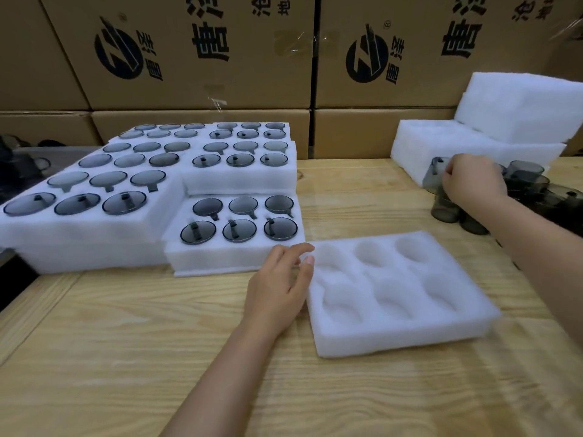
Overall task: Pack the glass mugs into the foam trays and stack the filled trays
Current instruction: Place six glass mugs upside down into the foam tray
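Six empty pockets face up in the foam tray [403,335] in front of you, set flat on the tabletop [126,357], ready to fill. Your left hand [279,285] lies at its left edge, fingers [307,263] loose and spread, touching the foam and gripping nothing, probably to keep the light tray from sliding. Your right hand [474,181] is out at the cluster of loose mugs [530,181] on the right, its fingers curled round one tilted glass mug [433,176]. Filled trays [236,228] are stacked just left of the empty one. Spare foam blocks [473,143] sit right behind the mugs and may crowd the lift. Cardboard boxes [205,58] wall off the back.
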`<state>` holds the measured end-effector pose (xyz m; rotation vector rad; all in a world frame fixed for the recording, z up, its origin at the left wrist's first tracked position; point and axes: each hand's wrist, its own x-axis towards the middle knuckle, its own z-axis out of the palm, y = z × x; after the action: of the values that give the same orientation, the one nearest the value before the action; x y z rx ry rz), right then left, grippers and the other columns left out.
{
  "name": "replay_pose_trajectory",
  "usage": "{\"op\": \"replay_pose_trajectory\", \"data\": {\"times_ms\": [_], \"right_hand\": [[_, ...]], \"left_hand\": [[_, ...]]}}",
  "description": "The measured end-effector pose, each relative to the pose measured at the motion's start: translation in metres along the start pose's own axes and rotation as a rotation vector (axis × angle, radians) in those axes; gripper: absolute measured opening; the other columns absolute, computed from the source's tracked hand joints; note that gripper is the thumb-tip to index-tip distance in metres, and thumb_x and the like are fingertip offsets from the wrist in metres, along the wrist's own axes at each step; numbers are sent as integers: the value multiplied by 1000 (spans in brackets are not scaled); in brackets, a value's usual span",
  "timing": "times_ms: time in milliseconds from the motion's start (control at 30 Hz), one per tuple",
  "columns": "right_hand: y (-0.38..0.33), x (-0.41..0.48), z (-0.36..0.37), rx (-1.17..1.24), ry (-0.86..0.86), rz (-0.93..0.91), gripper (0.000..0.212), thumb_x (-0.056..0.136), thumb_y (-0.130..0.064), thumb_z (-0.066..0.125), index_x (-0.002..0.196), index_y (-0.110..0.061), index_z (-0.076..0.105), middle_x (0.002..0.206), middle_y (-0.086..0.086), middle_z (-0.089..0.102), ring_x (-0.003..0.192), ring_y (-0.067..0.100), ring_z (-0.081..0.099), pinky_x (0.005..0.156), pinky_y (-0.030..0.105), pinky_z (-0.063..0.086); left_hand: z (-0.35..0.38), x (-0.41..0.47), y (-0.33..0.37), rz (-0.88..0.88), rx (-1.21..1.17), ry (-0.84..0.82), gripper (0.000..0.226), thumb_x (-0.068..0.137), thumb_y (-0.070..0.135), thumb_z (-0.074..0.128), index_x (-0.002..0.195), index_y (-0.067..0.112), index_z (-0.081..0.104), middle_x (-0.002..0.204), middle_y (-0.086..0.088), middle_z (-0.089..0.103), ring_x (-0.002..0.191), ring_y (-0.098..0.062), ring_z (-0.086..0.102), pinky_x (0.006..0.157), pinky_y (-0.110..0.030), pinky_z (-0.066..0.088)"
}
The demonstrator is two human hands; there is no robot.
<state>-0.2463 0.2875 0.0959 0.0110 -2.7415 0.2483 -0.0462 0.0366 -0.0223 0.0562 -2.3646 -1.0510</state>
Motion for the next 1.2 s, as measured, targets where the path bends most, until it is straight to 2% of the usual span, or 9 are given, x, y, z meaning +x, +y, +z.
{"op": "replay_pose_trajectory", "data": {"times_ms": [167,367,500,600,700,800,867,1033,1200], "right_hand": [[-47,-72,-38,380,18,-150,16,87,-14,51,76,-14,62,72,11,70,82,27,62,72,35,52],[-97,-148,-52,772,-189,-374,15,90,-18,59,76,-21,58,66,-5,68,54,2,64,40,15,40],[-107,-169,-39,827,-223,-478,21,87,-16,64,73,-31,57,65,-5,67,57,7,64,64,25,50],[-106,-174,-27,952,-209,-420,18,86,-15,64,75,-29,60,63,-3,65,59,13,63,63,31,51],[-105,-181,-12,1036,-172,-348,9,86,-21,65,87,-28,61,68,-3,66,63,9,60,61,20,45],[-107,-187,-4,1075,-219,-273,32,83,-42,64,113,-32,54,78,-5,66,70,2,59,63,10,42],[-110,-189,-1,1053,-241,-244,51,79,-51,62,124,-34,49,83,-7,63,75,3,59,65,8,41],[-110,-186,6,1087,-208,-135,52,79,-52,63,123,-26,52,82,-12,56,70,3,56,60,7,40],[-101,-176,8,1256,-272,-19,50,84,-41,65,127,-25,45,94,-9,64,84,15,65,78,30,52]], "left_hand": [[-4,0,5,6,-91,91,37,89,48,43,112,28,64,97,14,55,67,10,49,66,-20,38],[-8,4,9,-31,-355,48,63,72,59,52,128,29,48,107,8,52,66,-9,40,66,-9,36],[-4,5,12,-42,-437,31,75,70,60,51,131,16,48,102,8,44,78,-2,44,73,-12,38],[-4,6,16,-71,-574,41,69,71,56,56,127,16,50,110,-2,54,89,-8,51,80,-23,44],[-3,5,17,-72,-588,89,47,67,52,65,108,31,53,102,3,61,75,-13,48,67,-18,42],[2,5,15,-103,-528,186,53,58,50,76,98,32,45,99,3,62,77,-20,52,66,-16,41],[4,4,13,-87,-468,206,58,56,49,79,98,35,40,96,16,59,79,-10,55,68,-15,41],[4,2,11,38,-372,150,62,57,53,77,104,43,39,106,26,54,81,-5,54,69,-10,39],[-2,1,15,105,-518,134,22,86,43,51,106,34,51,103,19,62,94,-8,59,81,-26,44]]}}
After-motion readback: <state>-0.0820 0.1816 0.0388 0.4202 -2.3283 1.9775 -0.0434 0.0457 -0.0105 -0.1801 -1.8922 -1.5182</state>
